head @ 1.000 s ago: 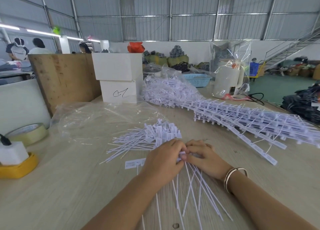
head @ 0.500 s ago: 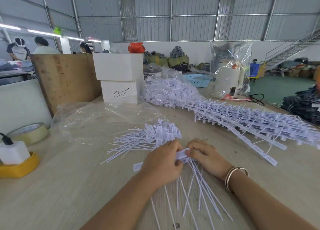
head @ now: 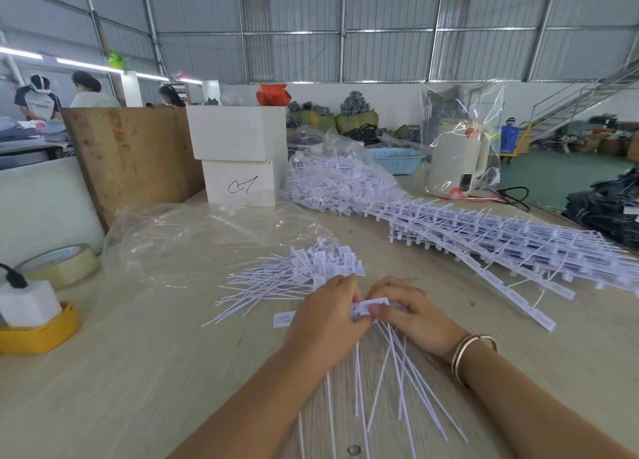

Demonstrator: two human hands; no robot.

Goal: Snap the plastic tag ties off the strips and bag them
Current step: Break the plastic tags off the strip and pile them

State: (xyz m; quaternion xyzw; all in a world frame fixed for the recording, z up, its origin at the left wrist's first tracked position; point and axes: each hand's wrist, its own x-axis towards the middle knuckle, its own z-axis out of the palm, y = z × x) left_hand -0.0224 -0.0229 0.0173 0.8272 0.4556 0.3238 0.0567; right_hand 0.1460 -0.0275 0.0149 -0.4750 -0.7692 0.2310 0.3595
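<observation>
Head view. I see my left hand (head: 325, 320) and right hand (head: 411, 315) meeting at the near centre of the wooden table (head: 138, 372). Both sets of fingers are curled, pinching one strip of tag ties (head: 370, 307) between them; its white tails fan out toward me. Just beyond the hands lies a loose pile of ties (head: 301, 273). A clear plastic bag (head: 193, 241) lies flat, far left of that pile. A stack of strips (head: 511, 247) runs along the right side, well apart from the hands. A bangle (head: 472, 353) sits on my right wrist. A tape roll (head: 64, 265) rests at the left edge.
</observation>
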